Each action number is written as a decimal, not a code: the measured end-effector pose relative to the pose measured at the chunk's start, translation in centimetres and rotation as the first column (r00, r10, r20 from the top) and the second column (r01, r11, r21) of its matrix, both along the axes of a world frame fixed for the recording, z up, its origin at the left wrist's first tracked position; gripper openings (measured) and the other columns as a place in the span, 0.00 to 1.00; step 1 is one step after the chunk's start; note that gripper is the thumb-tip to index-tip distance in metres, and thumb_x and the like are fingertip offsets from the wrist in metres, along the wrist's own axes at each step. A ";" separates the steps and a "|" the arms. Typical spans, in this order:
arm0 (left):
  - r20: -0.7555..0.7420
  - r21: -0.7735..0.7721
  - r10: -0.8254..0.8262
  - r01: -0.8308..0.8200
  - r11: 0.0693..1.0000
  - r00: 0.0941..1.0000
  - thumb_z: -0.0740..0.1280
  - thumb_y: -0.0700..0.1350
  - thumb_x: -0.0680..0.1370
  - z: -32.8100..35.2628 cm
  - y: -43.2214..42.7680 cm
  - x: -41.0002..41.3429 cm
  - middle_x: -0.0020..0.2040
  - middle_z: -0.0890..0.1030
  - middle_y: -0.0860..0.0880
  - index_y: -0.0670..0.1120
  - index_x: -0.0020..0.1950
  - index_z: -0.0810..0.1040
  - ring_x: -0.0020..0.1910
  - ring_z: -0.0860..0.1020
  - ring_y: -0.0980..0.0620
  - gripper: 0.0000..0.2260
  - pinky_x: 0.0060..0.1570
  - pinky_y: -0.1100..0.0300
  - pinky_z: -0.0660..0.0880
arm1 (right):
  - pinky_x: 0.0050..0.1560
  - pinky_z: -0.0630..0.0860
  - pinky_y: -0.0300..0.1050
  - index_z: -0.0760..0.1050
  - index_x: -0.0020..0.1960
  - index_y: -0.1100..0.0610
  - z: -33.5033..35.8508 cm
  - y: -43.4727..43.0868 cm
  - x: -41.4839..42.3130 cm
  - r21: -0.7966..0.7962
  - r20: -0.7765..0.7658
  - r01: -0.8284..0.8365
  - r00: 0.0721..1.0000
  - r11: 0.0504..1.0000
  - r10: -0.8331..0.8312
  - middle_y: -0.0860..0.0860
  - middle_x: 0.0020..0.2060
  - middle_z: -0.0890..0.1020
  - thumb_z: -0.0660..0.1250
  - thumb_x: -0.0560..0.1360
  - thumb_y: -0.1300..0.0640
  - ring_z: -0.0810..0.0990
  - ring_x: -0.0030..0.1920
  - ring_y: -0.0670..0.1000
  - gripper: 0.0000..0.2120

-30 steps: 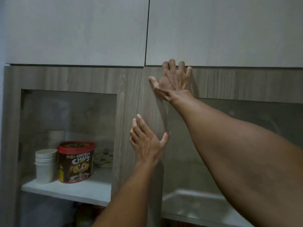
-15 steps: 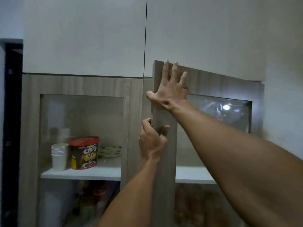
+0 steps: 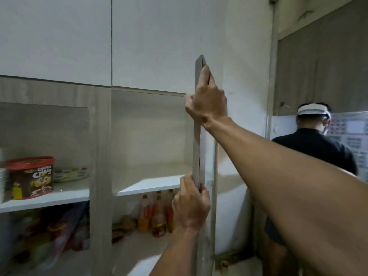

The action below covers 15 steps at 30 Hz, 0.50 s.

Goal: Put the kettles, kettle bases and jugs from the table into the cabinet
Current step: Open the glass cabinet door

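Note:
The wood-grain cabinet door (image 3: 199, 148) stands swung wide open, seen edge-on in the middle of the view. My right hand (image 3: 207, 100) grips its edge near the top, fingers wrapped round it. My left hand (image 3: 190, 208) clasps the same edge lower down. Behind the door the right compartment shows a bare white shelf (image 3: 151, 185). No kettles, kettle bases or jugs are in view.
The left compartment, behind its shut glass door, holds a red-lidded Choco Chips tub (image 3: 31, 177) and a dotted plate (image 3: 71, 174). Several bottles (image 3: 157, 214) stand on the lower shelf. A person (image 3: 316, 154) in a dark shirt stands at the right, back turned.
The right door has swung from slightly ajar to fully open. Both hands have gone from resting on its face to gripping its edge, and the view has turned right.

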State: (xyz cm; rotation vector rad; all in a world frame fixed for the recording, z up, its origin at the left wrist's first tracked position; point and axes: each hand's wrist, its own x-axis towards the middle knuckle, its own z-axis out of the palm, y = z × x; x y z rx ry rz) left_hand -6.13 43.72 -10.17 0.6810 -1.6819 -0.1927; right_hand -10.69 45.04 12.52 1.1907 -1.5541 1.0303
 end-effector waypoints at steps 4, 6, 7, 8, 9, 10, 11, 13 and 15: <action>0.015 0.049 -0.133 0.133 0.990 0.991 0.69 0.42 0.72 -0.5 5.3 -5.0 0.47 0.77 0.47 0.46 0.59 0.69 0.34 0.79 0.46 0.17 0.32 0.60 0.72 | 0.43 0.78 0.54 0.59 0.74 0.64 -0.7 5.8 -4.7 -0.069 -0.004 0.087 0.996 0.994 -0.087 0.60 0.56 0.79 0.61 0.75 0.55 0.81 0.44 0.66 0.30; 0.015 0.041 -0.206 0.205 0.978 0.978 0.68 0.44 0.71 -0.8 7.8 -7.9 0.48 0.77 0.47 0.49 0.60 0.65 0.36 0.79 0.48 0.20 0.35 0.61 0.72 | 0.40 0.79 0.56 0.63 0.71 0.63 -1.5 8.7 -7.7 -0.094 0.003 0.134 0.991 0.987 -0.134 0.59 0.47 0.81 0.60 0.76 0.54 0.79 0.39 0.62 0.26; 0.029 0.036 -0.239 0.238 0.971 0.971 0.68 0.46 0.71 -1.0 8.9 -9.6 0.48 0.76 0.48 0.50 0.60 0.64 0.37 0.77 0.50 0.21 0.35 0.62 0.74 | 0.39 0.76 0.53 0.65 0.69 0.63 -1.9 10.2 -9.5 -0.096 0.017 0.170 0.986 0.981 -0.169 0.58 0.45 0.81 0.59 0.78 0.54 0.77 0.37 0.61 0.22; 0.047 0.035 -0.263 0.262 0.965 0.964 0.69 0.47 0.70 -1.0 10.0 -11.4 0.49 0.75 0.49 0.50 0.59 0.64 0.38 0.76 0.52 0.21 0.36 0.63 0.75 | 0.38 0.72 0.49 0.66 0.66 0.62 -2.4 11.7 -11.4 -0.089 0.039 0.209 0.978 0.974 -0.206 0.58 0.44 0.81 0.58 0.79 0.52 0.77 0.38 0.61 0.20; 0.059 0.034 -0.274 0.273 0.962 0.960 0.71 0.48 0.69 -1.2 11.2 -13.4 0.49 0.74 0.50 0.50 0.58 0.65 0.39 0.75 0.53 0.22 0.37 0.64 0.75 | 0.39 0.68 0.48 0.67 0.64 0.62 -2.8 13.2 -13.3 -0.079 0.068 0.243 0.969 0.967 -0.238 0.59 0.44 0.82 0.58 0.81 0.51 0.79 0.40 0.62 0.18; 0.062 0.048 -0.287 0.285 0.957 0.956 0.73 0.49 0.68 -1.2 12.4 -15.4 0.50 0.73 0.51 0.49 0.58 0.67 0.41 0.75 0.54 0.23 0.38 0.64 0.75 | 0.40 0.66 0.49 0.68 0.62 0.62 -3.3 14.6 -15.2 -0.070 0.106 0.265 0.961 0.962 -0.257 0.60 0.44 0.83 0.57 0.82 0.49 0.80 0.43 0.64 0.17; 0.053 0.075 -0.291 0.287 0.955 0.955 0.75 0.49 0.66 -1.2 13.5 -17.5 0.50 0.74 0.51 0.49 0.58 0.68 0.43 0.76 0.53 0.25 0.39 0.63 0.76 | 0.40 0.66 0.49 0.68 0.61 0.62 -3.7 16.0 -17.1 -0.064 0.146 0.276 0.953 0.959 -0.265 0.61 0.45 0.83 0.57 0.82 0.48 0.81 0.46 0.64 0.17; 0.038 0.160 -0.283 0.274 0.948 0.958 0.76 0.50 0.65 -0.8 15.9 -21.7 0.55 0.74 0.50 0.48 0.61 0.68 0.51 0.76 0.51 0.29 0.44 0.59 0.77 | 0.42 0.68 0.50 0.69 0.62 0.62 -4.8 18.0 -20.6 -0.050 0.228 0.281 0.937 0.958 -0.263 0.61 0.48 0.81 0.58 0.82 0.48 0.80 0.50 0.63 0.18; 0.058 0.301 -0.280 0.251 0.920 0.958 0.76 0.53 0.66 -0.2 17.5 -26.1 0.63 0.71 0.48 0.47 0.67 0.64 0.61 0.73 0.48 0.35 0.52 0.54 0.77 | 0.46 0.71 0.52 0.69 0.63 0.62 -5.8 19.4 -24.4 -0.026 0.321 0.257 0.917 0.966 -0.235 0.61 0.53 0.80 0.60 0.82 0.48 0.79 0.54 0.63 0.19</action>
